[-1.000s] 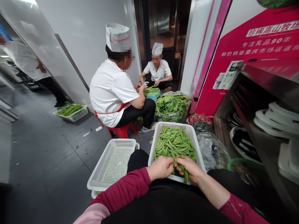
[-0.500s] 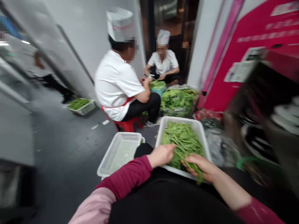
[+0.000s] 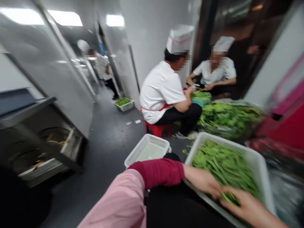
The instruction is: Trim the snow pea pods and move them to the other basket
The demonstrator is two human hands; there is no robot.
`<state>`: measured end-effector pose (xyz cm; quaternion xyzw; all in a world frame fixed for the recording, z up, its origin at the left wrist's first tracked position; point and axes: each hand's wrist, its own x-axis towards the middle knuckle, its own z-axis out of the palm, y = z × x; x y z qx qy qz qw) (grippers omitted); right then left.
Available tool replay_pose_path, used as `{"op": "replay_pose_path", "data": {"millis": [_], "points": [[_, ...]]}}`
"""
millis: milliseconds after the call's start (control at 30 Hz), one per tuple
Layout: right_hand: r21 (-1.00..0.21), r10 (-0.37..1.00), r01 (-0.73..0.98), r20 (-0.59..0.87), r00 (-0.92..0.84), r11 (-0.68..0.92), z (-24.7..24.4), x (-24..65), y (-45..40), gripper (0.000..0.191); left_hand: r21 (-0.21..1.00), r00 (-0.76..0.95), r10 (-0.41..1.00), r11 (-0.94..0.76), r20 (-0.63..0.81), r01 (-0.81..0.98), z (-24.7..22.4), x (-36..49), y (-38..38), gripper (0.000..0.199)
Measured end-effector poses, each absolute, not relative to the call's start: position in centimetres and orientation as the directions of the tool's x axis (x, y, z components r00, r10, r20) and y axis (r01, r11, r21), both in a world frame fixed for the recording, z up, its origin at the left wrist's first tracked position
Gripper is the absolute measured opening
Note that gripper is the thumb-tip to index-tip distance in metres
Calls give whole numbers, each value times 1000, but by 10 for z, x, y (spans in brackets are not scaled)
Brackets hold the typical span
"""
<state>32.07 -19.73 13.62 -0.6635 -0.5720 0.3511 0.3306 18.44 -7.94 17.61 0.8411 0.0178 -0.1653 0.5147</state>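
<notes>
A white plastic basket (image 3: pixel 267 177) full of leafy green vegetables (image 3: pixel 225 161) sits in front of me. Over its near side, my right hand (image 3: pixel 249 204) is closed around a small bunch of green stems (image 3: pixel 230 199). My left hand (image 3: pixel 209 183) meets it there, fingers closed and blurred against the bunch; what lies between those fingers is hidden. A second white basket (image 3: pixel 149 150) with a slatted bottom stands to the left, partly behind my left sleeve.
A person in white (image 3: pixel 161 91) sits on a red stool (image 3: pixel 158 129) ahead; another person (image 3: pixel 217 71) faces them. A large heap of greens (image 3: pixel 230 117) lies beyond my basket. A metal rack (image 3: pixel 47 139) is at left, a small basket of greens (image 3: pixel 124 106) by the wall.
The view has swung left, so everything sits further right in the picture. My left hand has come closer to my right hand, and both are nearer the basket's near edge.
</notes>
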Motion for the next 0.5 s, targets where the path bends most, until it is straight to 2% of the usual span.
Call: {"op": "replay_pose_path", "data": {"millis": [33,67,133,167,233,300,367,433,467,500], "points": [[-867,990,485,-68,121,-119,146,316,-199,18,910,953,-41,-312,-299,272,178,182,-80,4],[-893,980,430,-49,193,-130,154,313,-198,21,944,952,61,-123,-301,306,179,180,-79,10],[-948,908,282,-15,418,-145,163,312,-190,23,946,928,207,171,-308,276,174,178,-75,23],[-978,843,178,6,539,-107,163,317,-184,23,931,919,230,256,-320,260,169,178,-73,25],[-997,624,-60,-13,781,55,159,337,-176,23,899,901,250,355,-355,256,157,178,-67,24],[-966,460,-176,-73,885,186,153,364,-176,26,872,856,312,407,-412,271,144,175,-60,24],[-985,386,-75,-11,922,153,148,387,-180,28,854,778,416,436,-472,285,136,170,-52,29],[-969,464,227,158,872,-97,142,395,-180,24,855,713,493,416,-498,310,131,168,-46,36],[-877,559,414,220,799,-246,138,392,-177,22,866,701,516,376,-492,330,130,169,-44,39],[-727,665,582,234,709,-365,134,387,-173,19,879,701,532,317,-475,355,129,171,-44,41]]}}
